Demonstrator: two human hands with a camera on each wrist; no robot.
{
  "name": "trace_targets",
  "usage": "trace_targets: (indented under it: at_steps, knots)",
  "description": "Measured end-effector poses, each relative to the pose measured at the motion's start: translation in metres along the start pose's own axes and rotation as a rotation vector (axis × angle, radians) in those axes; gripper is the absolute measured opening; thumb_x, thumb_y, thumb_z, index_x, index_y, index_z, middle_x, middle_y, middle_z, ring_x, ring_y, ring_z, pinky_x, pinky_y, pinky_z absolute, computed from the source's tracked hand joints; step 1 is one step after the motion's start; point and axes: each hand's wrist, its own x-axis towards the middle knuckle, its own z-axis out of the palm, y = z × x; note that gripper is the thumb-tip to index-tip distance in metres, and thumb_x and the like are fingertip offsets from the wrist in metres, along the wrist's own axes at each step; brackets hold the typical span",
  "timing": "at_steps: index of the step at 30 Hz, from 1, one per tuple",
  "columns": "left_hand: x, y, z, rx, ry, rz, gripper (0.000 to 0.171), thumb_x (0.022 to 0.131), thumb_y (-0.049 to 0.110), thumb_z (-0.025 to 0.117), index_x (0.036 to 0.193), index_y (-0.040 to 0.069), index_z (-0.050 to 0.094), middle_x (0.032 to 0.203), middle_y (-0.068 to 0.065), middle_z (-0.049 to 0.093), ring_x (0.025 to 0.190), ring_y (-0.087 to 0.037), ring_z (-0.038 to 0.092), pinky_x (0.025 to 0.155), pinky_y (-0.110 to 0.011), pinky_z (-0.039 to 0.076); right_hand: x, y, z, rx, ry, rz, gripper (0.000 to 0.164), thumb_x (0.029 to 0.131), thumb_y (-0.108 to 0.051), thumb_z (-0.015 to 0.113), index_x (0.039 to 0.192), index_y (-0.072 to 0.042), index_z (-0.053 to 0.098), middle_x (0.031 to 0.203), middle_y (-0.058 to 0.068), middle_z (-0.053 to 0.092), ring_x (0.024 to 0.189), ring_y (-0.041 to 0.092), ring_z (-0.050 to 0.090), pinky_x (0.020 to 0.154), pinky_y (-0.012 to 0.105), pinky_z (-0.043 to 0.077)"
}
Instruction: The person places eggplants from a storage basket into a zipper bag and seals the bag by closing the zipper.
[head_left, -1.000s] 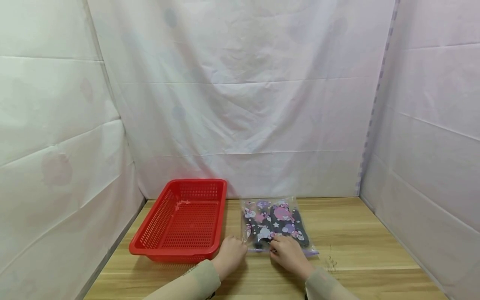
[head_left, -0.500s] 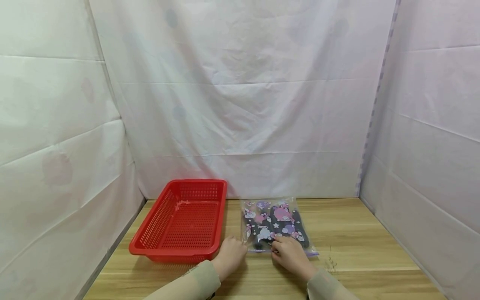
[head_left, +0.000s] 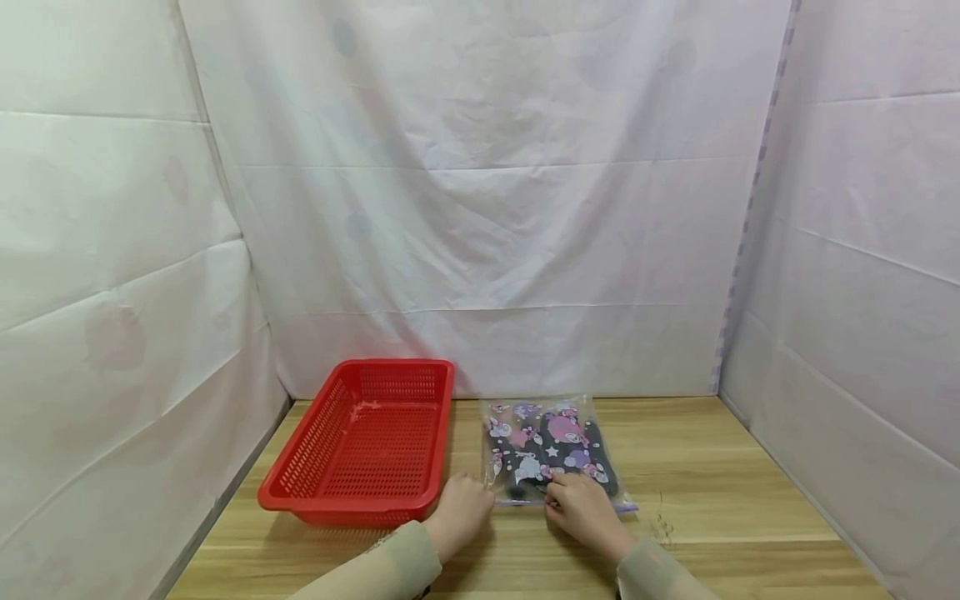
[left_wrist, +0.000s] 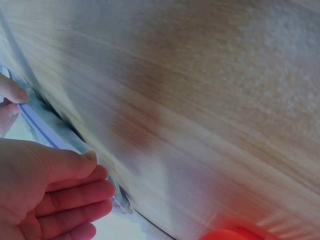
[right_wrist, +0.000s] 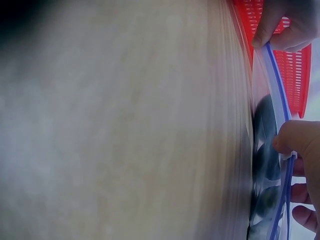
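A clear zip bag with pink, purple and white cartoon prints lies flat on the table, its purple zip strip facing me. Dark rounded things show inside; their kind is unclear. My left hand pinches the bag's near left corner between thumb and curled fingers. Along the zip, left of the bag's right corner, my right hand pinches the strip; in the right wrist view its thumb presses on the strip, fingers behind.
A red plastic basket with slotted walls stands left of the bag, close to my left hand. The wooden table meets a white cloth backdrop behind, with cloth walls on both sides.
My right hand has slid slightly to the right along the zip strip. The left hand, the bag and the basket stay where they were.
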Motion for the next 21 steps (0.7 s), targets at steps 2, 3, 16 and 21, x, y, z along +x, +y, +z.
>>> trace_targets:
  at_steps: [2,3,16,21]
  knots:
    - [-0.0003,0.0001,-0.0002,-0.002,-0.002,-0.001,0.016,0.074,0.021,0.072,0.06,0.025,0.066,0.058,0.008,0.059,0.053,-0.01,0.054,0.056,-0.027,0.038,-0.0004,0.0003,-0.0009,0.0,-0.001,0.001,0.012,0.069,-0.017,0.072,0.069,-0.022,0.061,0.073,-0.013,0.05,0.065,0.007,0.05,0.062,0.028,0.044]
    - [-0.0004,0.0001,-0.0001,-0.003,0.001,-0.002,0.016,0.074,0.021,0.072,0.06,0.025,0.066,0.058,0.008,0.059,0.053,-0.01,0.054,0.056,-0.027,0.038,-0.0006,0.0005,-0.0013,-0.001,-0.004,0.002,0.012,0.069,-0.017,0.072,0.069,-0.022,0.061,0.073,-0.013,0.05,0.065,0.007,0.05,0.062,0.028,0.044]
    - [-0.0013,-0.0002,0.0023,-0.006,0.02,0.002,0.014,0.072,0.022,0.073,0.061,0.024,0.067,0.057,0.007,0.058,0.052,-0.011,0.052,0.056,-0.028,0.037,-0.0048,0.0035,-0.0035,0.017,-0.039,0.043,0.013,0.069,-0.016,0.076,0.07,-0.021,0.064,0.075,-0.013,0.053,0.067,0.007,0.051,0.064,0.03,0.046]
    - [-0.0015,-0.0005,0.0008,-0.011,-0.002,0.007,0.013,0.073,0.022,0.073,0.062,0.024,0.067,0.058,0.007,0.058,0.053,-0.011,0.053,0.057,-0.028,0.038,-0.0062,0.0044,-0.0038,0.009,-0.038,0.047,0.013,0.069,-0.016,0.077,0.07,-0.021,0.065,0.074,-0.014,0.053,0.067,0.006,0.051,0.064,0.03,0.046]
